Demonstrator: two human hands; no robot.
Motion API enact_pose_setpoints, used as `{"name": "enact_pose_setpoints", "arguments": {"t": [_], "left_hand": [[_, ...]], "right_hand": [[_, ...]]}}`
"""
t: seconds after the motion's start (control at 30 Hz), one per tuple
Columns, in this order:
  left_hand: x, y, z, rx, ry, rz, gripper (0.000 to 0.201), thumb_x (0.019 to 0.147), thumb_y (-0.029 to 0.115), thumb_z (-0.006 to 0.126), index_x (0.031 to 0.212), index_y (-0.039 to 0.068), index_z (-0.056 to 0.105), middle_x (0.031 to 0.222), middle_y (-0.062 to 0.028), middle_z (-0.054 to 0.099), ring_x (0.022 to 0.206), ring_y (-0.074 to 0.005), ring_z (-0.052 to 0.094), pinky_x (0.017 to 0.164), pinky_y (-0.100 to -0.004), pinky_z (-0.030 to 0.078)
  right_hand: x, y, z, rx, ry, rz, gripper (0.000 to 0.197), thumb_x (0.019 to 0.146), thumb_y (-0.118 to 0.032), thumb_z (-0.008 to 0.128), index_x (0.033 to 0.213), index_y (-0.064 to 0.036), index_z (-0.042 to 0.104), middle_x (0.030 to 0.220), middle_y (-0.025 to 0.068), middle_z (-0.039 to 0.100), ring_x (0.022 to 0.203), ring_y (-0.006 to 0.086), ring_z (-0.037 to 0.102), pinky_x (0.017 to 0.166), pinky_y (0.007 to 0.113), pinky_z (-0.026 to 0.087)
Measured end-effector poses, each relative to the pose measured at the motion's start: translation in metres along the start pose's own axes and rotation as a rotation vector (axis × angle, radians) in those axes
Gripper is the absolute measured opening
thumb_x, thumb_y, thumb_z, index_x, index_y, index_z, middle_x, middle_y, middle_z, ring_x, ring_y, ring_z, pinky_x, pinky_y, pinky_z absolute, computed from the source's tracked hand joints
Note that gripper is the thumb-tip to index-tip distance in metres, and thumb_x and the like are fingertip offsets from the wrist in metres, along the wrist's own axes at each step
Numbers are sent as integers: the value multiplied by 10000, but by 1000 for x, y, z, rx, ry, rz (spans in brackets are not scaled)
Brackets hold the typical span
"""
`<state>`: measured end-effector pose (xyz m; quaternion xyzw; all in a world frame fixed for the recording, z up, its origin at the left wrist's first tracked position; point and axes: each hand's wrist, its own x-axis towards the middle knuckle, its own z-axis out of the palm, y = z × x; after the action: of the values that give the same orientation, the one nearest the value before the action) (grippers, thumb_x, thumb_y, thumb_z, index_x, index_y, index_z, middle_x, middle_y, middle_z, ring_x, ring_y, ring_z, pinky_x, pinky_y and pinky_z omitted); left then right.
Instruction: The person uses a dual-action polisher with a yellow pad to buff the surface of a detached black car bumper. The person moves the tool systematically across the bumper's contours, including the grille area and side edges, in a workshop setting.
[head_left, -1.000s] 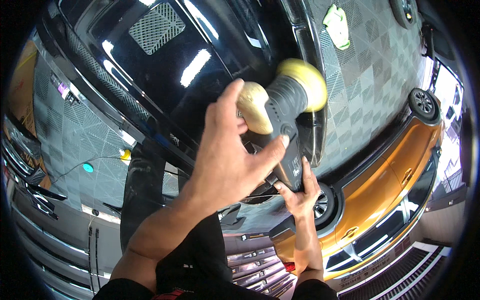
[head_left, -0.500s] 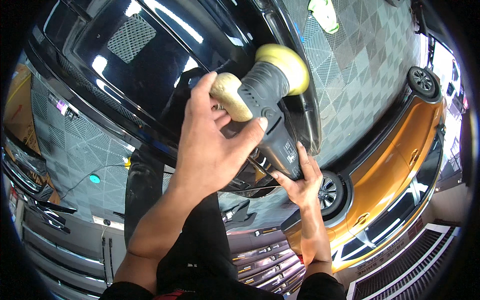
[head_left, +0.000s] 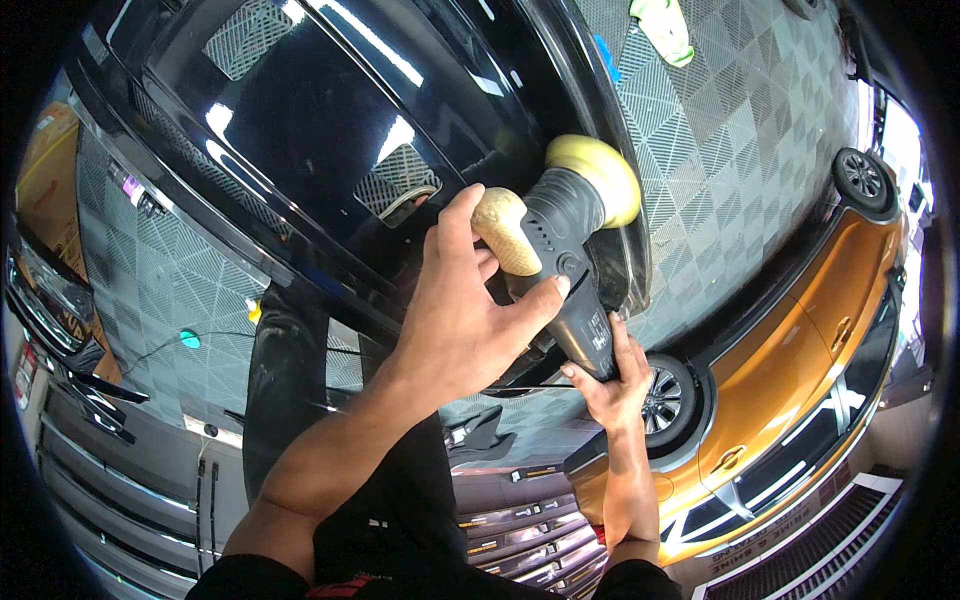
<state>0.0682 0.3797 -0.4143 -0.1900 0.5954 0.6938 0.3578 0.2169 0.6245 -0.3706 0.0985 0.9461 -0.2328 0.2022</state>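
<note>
A black car polisher [head_left: 575, 262] with a yellow foam pad [head_left: 603, 180] is held in both hands. My left hand [head_left: 470, 310] is closed around its front part, thumb on the black body and fingers at the tan, worn side grip [head_left: 506, 230]. My right hand [head_left: 618, 385] wraps the rear end of the body. The pad stands on edge beside the rim of a glossy black car body panel [head_left: 300, 140]; whether it touches cannot be made out. Ceiling lights and floor tiles are mirrored in the panel.
An orange car [head_left: 790, 330] stands on the right. On the grey tiled floor [head_left: 720, 170] lies a lime-green cloth [head_left: 664, 30]. A thin cable [head_left: 150, 352] with a teal disc runs at left, near a cardboard box [head_left: 50, 190] and black car parts [head_left: 70, 350].
The polisher and both hands have shifted down and to the right in the picture. The car and floor have shifted slightly too, as the view moved. Both hands keep their hold.
</note>
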Motion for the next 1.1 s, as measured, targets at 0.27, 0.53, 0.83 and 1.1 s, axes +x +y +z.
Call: {"name": "enact_pose_setpoints", "arguments": {"t": [0.27, 0.53, 0.83, 1.1], "left_hand": [[-10, -15, 19, 74, -44, -37, 1055, 926, 230, 868, 1627, -94, 149, 1496, -337, 363, 1386, -410, 542, 1190, -475, 494], [-19, -39, 39, -4, -90, -116, 1097, 903, 148, 888, 1654, -34, 111, 1534, -325, 381, 1449, -419, 506, 1229, -524, 451], [-22, -55, 46, -25, -108, -136, 1073, 918, 174, 873, 1643, -55, 116, 1515, -345, 374, 1395, -422, 540, 1165, -500, 509], [-12, -23, 26, -103, 6, -48, 1038, 910, 166, 872, 1618, -95, 159, 1468, -307, 435, 1348, -367, 589, 1155, -469, 508]], "right_hand": [[-29, 24, -1, 8, -38, 63, 1039, 653, -352, 1026, 1527, 4, 593, 1086, 187, 755, 877, 377, 700, 830, 450, 551], [-52, 35, -8, -11, -87, 127, 994, 749, -436, 990, 1486, 94, 586, 1072, 241, 749, 903, 345, 716, 836, 427, 567], [-69, 44, -8, -1, -100, 172, 998, 746, -447, 992, 1495, 76, 589, 1036, 231, 735, 881, 338, 700, 831, 429, 560], [-22, 29, -4, -47, 3, -27, 1042, 630, -372, 1026, 1526, -42, 609, 964, 136, 722, 790, 334, 661, 769, 435, 524]]}}
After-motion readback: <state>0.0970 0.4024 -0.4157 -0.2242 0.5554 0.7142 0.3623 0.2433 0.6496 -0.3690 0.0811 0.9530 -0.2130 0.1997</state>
